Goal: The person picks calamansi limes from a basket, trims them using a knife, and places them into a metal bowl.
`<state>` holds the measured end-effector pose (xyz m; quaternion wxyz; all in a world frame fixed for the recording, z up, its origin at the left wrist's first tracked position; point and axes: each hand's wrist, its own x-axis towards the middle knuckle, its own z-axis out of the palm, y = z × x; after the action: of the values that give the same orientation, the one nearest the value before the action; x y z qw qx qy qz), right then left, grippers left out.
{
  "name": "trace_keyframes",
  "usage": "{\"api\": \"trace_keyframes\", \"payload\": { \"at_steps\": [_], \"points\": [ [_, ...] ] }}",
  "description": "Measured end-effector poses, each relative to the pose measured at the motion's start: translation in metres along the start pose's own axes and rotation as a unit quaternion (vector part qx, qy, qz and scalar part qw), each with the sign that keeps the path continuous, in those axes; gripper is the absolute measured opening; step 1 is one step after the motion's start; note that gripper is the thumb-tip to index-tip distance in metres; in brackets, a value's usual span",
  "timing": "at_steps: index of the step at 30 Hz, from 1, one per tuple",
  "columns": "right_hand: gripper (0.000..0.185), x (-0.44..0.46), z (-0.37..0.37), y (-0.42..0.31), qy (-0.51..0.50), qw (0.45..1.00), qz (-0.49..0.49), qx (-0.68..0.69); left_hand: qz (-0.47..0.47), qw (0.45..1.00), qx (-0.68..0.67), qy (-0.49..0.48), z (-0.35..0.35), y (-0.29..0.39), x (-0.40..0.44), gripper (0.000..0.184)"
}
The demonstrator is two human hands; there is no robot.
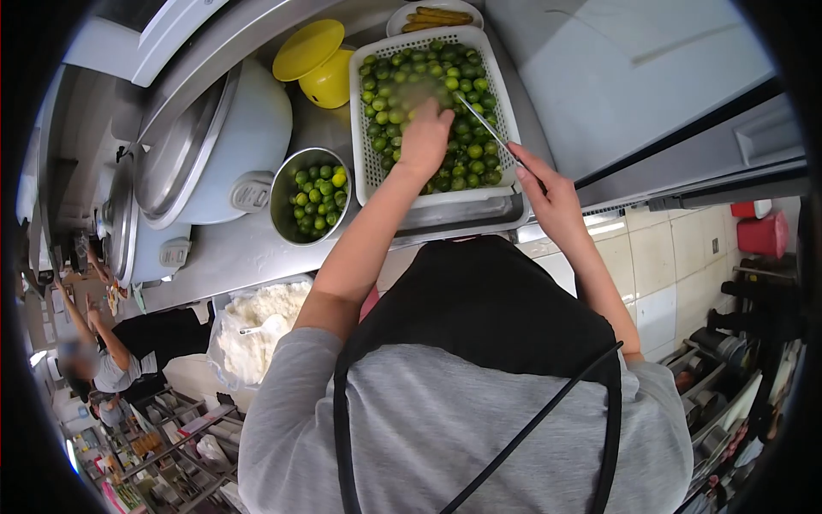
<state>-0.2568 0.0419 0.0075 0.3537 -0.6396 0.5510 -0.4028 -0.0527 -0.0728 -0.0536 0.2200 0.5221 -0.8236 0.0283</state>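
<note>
A white perforated plastic basket (510, 94) holds a heap of small green limes (396, 81), some with a yellowish tint. My left hand (425, 141) reaches over the heap with its fingers curled together. A blurred patch covers the spot by its fingertips, so what they pinch is hidden. In my right hand (548, 193) is a knife (485, 122), its narrow blade slanting up and left over the basket's right side. A round metal pot (276, 206) with more limes inside stands left of the basket.
A yellow plastic container (327, 79) and a plate of elongated brown food (437, 17) sit by the basket. Large lidded cookers (257, 128) stand to the left. Below the counter, a clear tub (224, 355) holds white grains and a scoop. Another person (128, 351) is at far left.
</note>
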Motion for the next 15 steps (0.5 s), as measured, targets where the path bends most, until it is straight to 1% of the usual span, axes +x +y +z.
{"api": "trace_keyframes", "payload": {
  "at_steps": [1, 2, 3, 4, 5, 6, 7, 8, 9, 10, 12, 13, 14, 15],
  "points": [
    [0.032, -0.002, 0.0, 0.001, 0.003, 1.0, 0.003, 0.0, -0.004, 1.0, -0.013, 0.01, -0.003, -0.003, 0.0, 0.036],
    [0.032, -0.004, 0.0, 0.002, 0.013, 1.0, -0.005, -0.002, -0.008, 0.997, -0.057, 0.052, -0.008, -0.008, -0.003, 0.032],
    [0.032, -0.005, 0.001, 0.003, 0.021, 1.0, -0.013, -0.003, -0.08, 0.983, -0.162, 0.04, -0.01, -0.016, -0.007, 0.033],
    [0.032, -0.007, 0.003, 0.005, 0.022, 1.0, -0.012, -0.002, -0.152, 0.952, -0.263, 0.028, -0.014, -0.024, -0.01, 0.035],
    [0.032, -0.009, 0.005, 0.008, 0.017, 1.0, -0.011, 0.016, -0.224, 0.9, -0.372, 0.03, -0.017, -0.029, -0.015, 0.023],
    [0.032, -0.01, 0.007, 0.008, 0.011, 0.999, -0.012, 0.035, -0.225, 0.9, -0.372, 0.029, -0.025, -0.025, -0.019, 0.023],
    [0.032, -0.01, 0.008, 0.006, 0.01, 0.999, -0.012, 0.035, -0.269, 0.799, -0.536, 0.041, -0.038, -0.02, -0.024, 0.023],
    [0.032, -0.01, 0.012, 0.003, -0.009, 0.999, 0.001, 0.044, -0.304, 0.667, -0.678, 0.052, -0.049, -0.015, -0.03, 0.022],
    [0.032, -0.01, 0.016, -0.001, -0.027, 0.998, 0.013, 0.052, -0.302, 0.649, -0.696, 0.055, -0.054, -0.011, -0.034, 0.023],
    [0.032, -0.01, 0.019, -0.003, -0.031, 0.998, 0.011, 0.052, -0.304, 0.648, -0.695, 0.059, -0.059, -0.007, -0.038, 0.023],
    [0.033, -0.01, 0.028, -0.004, -0.056, 0.996, -0.01, 0.075, -0.295, 0.618, -0.725, 0.073, -0.066, 0.0, -0.044, 0.023],
    [0.033, -0.01, 0.033, -0.003, -0.053, 0.995, -0.041, 0.074, -0.294, 0.613, -0.729, 0.08, -0.066, 0.001, -0.046, 0.021],
    [0.033, -0.009, 0.035, -0.005, -0.056, 0.995, -0.042, 0.074, -0.295, 0.612, -0.729, 0.083, -0.068, 0.004, -0.047, 0.021],
    [0.033, -0.009, 0.036, -0.007, -0.076, 0.993, -0.02, 0.083, -0.296, 0.613, -0.727, 0.088, -0.072, 0.008, -0.046, 0.021]
  ]
}}
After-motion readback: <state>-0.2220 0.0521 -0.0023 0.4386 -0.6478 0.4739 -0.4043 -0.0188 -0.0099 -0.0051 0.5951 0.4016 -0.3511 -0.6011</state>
